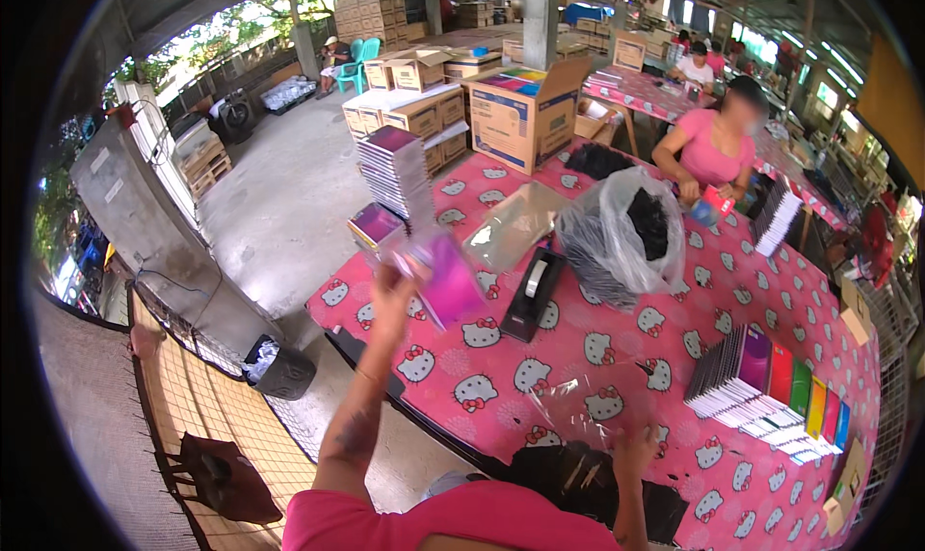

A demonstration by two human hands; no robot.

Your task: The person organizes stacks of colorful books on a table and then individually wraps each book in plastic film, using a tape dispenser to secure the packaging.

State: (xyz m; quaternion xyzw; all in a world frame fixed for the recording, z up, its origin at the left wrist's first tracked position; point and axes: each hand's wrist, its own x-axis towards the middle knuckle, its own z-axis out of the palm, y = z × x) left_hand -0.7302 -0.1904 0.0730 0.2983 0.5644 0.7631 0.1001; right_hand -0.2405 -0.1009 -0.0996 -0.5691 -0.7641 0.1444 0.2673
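My left hand (393, 289) is closed on the edge of a purple notebook pack (451, 279), tilted above the table's left side and slightly blurred. Just beyond it rise a tall stack of notebooks (397, 170) and a shorter stack (378, 225). Near the table's front edge, my right hand (633, 452) grips the edge of a clear plastic bag (583, 402) lying on the cloth. A black tape dispenser (533, 296) stands between the notebook pack and a big clear sack (617, 238) with dark stuff inside.
Fanned coloured notebooks (771, 387) lie at the right on the pink tablecloth (713, 320). A flat pile of clear sleeves (515, 223) lies farther back. Across the table, a person in pink (718, 146) handles a notebook. Cardboard boxes (511, 122) stand behind. A black bin (279, 368) is at left.
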